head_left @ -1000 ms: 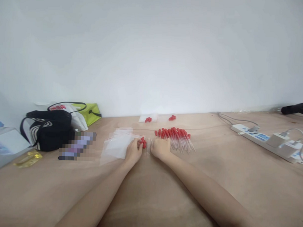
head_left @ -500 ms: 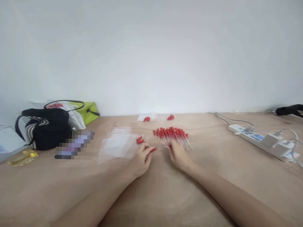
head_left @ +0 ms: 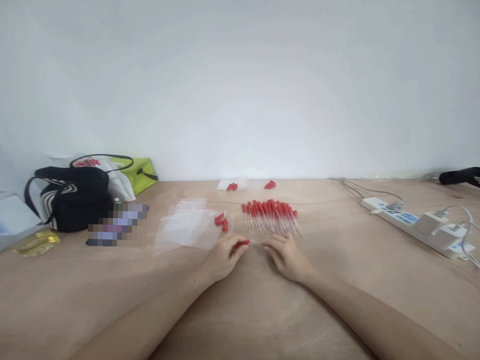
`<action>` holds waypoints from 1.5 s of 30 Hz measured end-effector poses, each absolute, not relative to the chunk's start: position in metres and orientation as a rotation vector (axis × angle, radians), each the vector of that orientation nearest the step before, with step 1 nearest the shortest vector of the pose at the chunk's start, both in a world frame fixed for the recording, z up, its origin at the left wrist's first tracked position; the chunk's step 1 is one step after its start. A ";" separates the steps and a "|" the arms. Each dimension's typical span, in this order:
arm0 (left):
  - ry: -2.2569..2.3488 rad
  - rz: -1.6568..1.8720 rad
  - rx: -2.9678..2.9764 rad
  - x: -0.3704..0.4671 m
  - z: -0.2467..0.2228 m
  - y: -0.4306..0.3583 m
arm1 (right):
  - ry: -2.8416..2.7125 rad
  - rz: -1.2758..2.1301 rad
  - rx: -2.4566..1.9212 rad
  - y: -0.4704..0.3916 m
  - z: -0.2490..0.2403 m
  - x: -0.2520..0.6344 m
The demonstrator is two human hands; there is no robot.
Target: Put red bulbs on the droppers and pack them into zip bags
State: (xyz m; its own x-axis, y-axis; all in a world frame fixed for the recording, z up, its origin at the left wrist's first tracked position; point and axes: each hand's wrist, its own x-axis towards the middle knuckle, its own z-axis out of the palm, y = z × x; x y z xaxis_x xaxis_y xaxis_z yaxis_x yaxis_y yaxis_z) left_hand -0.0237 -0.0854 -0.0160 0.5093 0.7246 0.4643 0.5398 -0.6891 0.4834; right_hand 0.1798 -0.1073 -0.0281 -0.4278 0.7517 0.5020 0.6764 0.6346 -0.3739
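Note:
My left hand [head_left: 226, 254] is closed around a red rubber bulb [head_left: 243, 243]. Pinched in my right hand [head_left: 283, 255] is a thin clear dropper tube [head_left: 255, 242], which reaches left to the open end of the bulb; whether it sits inside cannot be made out. Just beyond my right hand lies a row of several droppers [head_left: 270, 212] with red bulbs on clear tubes, bulbs toward the wall. Loose red bulbs [head_left: 219, 219] rest by my left hand, on or beside the clear plastic bags [head_left: 187, 230].
More red bulbs [head_left: 232, 187] lie near the wall on a small bag, with another group [head_left: 270, 185] to their right. A power strip [head_left: 411, 223] with plugged chargers and cables is at right. At left are a black bag [head_left: 82, 201], a blurred-out flat object [head_left: 118, 225] and yellow wrapping [head_left: 36, 245].
My right hand has drawn back slightly from the dropper row with a tube, now lined up with the bulb. My left hand has turned the bulb toward it.

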 end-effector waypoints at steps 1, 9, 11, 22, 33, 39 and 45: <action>1.061 0.956 2.473 -0.024 -0.016 -0.085 | -2.207 0.156 -1.112 -0.107 -0.029 0.180; 0.949 0.960 2.524 -0.025 -0.015 -0.084 | -2.196 0.246 -1.064 -0.105 -0.029 0.181; 0.878 0.960 2.569 -0.025 -0.015 -0.084 | -2.202 0.246 -1.070 -0.103 -0.029 0.182; 0.762 0.886 2.776 -0.024 -0.019 -0.082 | -2.321 -0.103 -1.122 -0.105 -0.025 0.182; 0.741 0.780 2.889 -0.021 -0.015 -0.084 | -2.287 -0.033 -1.156 -0.112 -0.025 0.168; 0.725 0.717 2.963 -0.022 -0.014 -0.081 | -2.298 0.006 -1.150 -0.110 -0.024 0.167; 0.795 0.786 2.982 -0.024 -0.008 -0.075 | -2.327 -0.132 -1.281 -0.113 -0.009 0.164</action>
